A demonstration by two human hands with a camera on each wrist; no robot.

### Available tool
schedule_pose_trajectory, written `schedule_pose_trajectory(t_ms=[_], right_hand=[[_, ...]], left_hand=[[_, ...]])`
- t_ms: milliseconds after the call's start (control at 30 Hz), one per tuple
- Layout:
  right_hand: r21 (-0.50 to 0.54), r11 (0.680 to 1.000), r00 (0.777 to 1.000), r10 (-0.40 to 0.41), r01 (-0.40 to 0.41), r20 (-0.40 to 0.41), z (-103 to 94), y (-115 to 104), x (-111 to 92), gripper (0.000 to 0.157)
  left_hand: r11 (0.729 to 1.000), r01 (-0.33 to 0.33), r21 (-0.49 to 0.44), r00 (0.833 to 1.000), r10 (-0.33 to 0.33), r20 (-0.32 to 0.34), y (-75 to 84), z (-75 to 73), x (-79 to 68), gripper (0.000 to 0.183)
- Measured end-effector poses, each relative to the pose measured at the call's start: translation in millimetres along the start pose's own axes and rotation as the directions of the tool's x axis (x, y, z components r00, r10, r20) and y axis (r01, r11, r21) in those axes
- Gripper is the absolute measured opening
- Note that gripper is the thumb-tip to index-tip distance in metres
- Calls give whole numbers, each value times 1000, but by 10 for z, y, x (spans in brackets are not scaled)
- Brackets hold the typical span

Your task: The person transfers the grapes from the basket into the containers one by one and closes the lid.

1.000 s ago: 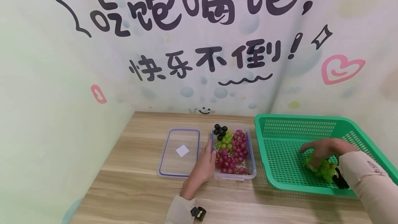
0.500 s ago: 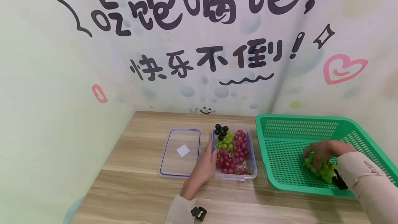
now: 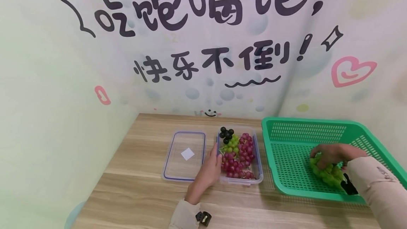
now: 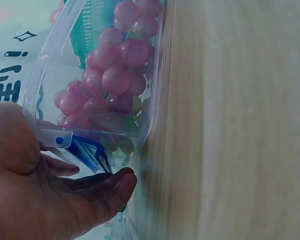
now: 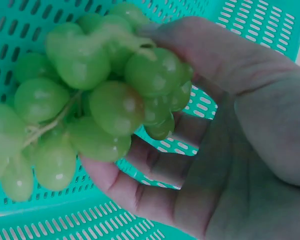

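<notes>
My right hand [image 3: 334, 153] pinches a bunch of green grapes [image 5: 110, 107] low inside the green basket [image 3: 273, 176]. In the right wrist view the thumb lies over the top of the bunch and the fingers curl beneath it. My left hand [image 3: 210, 167] grips the left side of a clear plastic container [image 3: 258, 174], its fingers at the blue-trimmed latch [image 4: 87, 150]. Inside the container, dark grapes [image 3: 226, 134] lie at the back left, small green grapes [image 3: 231, 145] just in front, and pinkish-red grapes [image 3: 246, 147] along the right and front.
A clear lid [image 3: 181, 169] with a blue seal and a white square label [image 3: 187, 154] lies left of the container. The wooden table [image 3: 140, 193] meets a printed wall cloth [image 3: 178, 98] at the back. The basket's left wall stands close beside the container.
My right hand has closed its spread fingers around the green grapes, and the bunch has shifted slightly and looks blurred now. My left hand stays at the container.
</notes>
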State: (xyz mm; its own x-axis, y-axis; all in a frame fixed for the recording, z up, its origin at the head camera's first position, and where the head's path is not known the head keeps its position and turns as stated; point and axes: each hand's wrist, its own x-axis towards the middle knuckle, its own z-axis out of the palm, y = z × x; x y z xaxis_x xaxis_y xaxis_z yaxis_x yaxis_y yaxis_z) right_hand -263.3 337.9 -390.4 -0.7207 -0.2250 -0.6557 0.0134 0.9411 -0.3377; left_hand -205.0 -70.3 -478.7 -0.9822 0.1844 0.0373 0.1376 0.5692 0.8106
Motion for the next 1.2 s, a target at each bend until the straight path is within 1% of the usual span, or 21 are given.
schedule_pose_trajectory(t_ms=[67, 133, 367, 567, 833, 1033, 1200], right_hand=[[48, 999, 1000, 3, -3, -12, -7, -11, -19, 55], [85, 996, 1000, -11, 13, -19, -15, -25, -35, 55], [185, 981, 998, -50, 56, -34, -75, -67, -49, 56], [200, 973, 992, -107, 119, -66, -153, -101, -44, 62], [204, 960, 978, -169, 191, -119, -201, -219, -70, 64], [210, 949, 968, -209, 235, -140, -237, -321, -76, 63], [243, 933, 961, -234, 266, -150, -273, -418, -111, 62]], left_hand=[[1000, 2, -2, 1000, -2, -1, -2, 3, 0, 53], [1000, 2, -2, 1000, -2, -3, 0, 2, -1, 53], [1000, -7, -1, 1000, 7, -5, -2, 1, -6, 53], [1000, -1, -4, 1000, 1, -6, 7, -2, -1, 53], [1000, -3, 4, 1000, 3, -6, -4, 1, 0, 53], [1000, -2, 6, 1000, 2, -7, -8, 9, -1, 53], [1000, -6, 8, 1000, 6, -8, -4, 10, 0, 53]])
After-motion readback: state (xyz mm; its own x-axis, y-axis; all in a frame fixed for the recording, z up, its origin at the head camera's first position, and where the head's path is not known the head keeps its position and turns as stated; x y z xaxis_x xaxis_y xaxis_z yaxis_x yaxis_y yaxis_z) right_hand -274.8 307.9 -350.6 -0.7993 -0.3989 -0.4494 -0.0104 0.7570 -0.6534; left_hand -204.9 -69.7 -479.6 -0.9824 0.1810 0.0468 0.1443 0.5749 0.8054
